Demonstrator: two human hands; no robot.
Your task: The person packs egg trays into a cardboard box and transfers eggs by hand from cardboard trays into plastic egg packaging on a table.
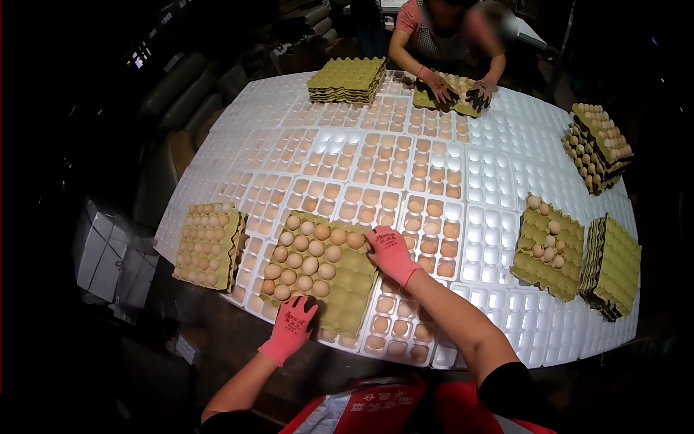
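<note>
Dark print ran across the backs of the pink gloves on my left hand (289, 330) and my right hand (394, 257), a line of Latin-looking letters over smaller characters, too small for me to make out. My red vest (383, 402) carried two rows of white Chinese characters, upside down from where I looked, beside a silver-grey band. Between my hands lay an olive-yellow pulp egg tray (348, 289), set at a slant over the white plastic trays (491, 235) near my edge. Its eggs (309, 266) ranged from cream to light brown, smooth and rounded, crowding the left part and running along the far row, while bare moulded cups showed on the right. My left fingers were parted at the near edge, right by an egg; my right fingers bent over the far right corner, beside the last egg of that row. I couldn't tell whether either grip was pinching anything. To my left stood a stack of egg-filled pulp trays (202, 246); to my right, a partly filled tray (567, 242) leaned near a pile of bare pulp trays (618, 264). Across from me, a co-worker's gloved hands (438, 87) rested on another egg tray (425, 101).
</note>
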